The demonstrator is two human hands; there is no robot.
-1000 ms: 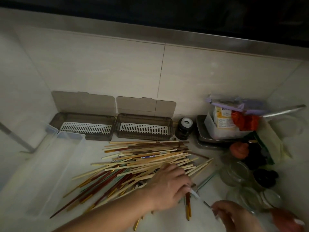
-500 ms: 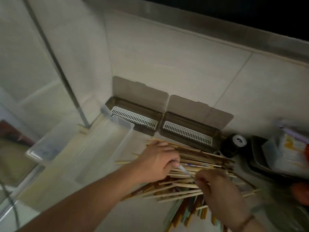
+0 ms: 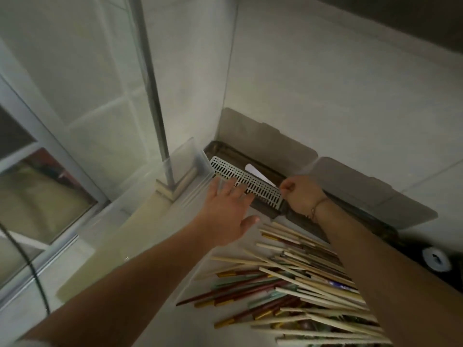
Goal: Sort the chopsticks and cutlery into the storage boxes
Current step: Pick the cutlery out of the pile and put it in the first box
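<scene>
Two brown storage boxes stand open against the wall: the left box (image 3: 255, 136) with a white slotted insert (image 3: 246, 181), and the right box (image 3: 370, 196). My left hand (image 3: 225, 209) reaches to the left box with straight fingers, fingertips on the insert's near edge. My right hand (image 3: 300, 194) is curled at the insert's right end and pinches a white plastic cutlery piece (image 3: 258, 174), which lies inside the left box behind the insert. A pile of wooden, red and green chopsticks (image 3: 300, 286) is spread on the counter beneath my forearms.
A clear plastic bin (image 3: 193, 169) sits left of the boxes, touching the left box's corner. A metal pole (image 3: 152, 96) rises at the wall corner. A dark jar with a white lid (image 3: 436, 261) stands at the right edge. A window frame (image 3: 50, 151) is at left.
Both hands left the chopstick pile and moved up to the left box. My right hand now holds the white piece inside it. The view swung left.
</scene>
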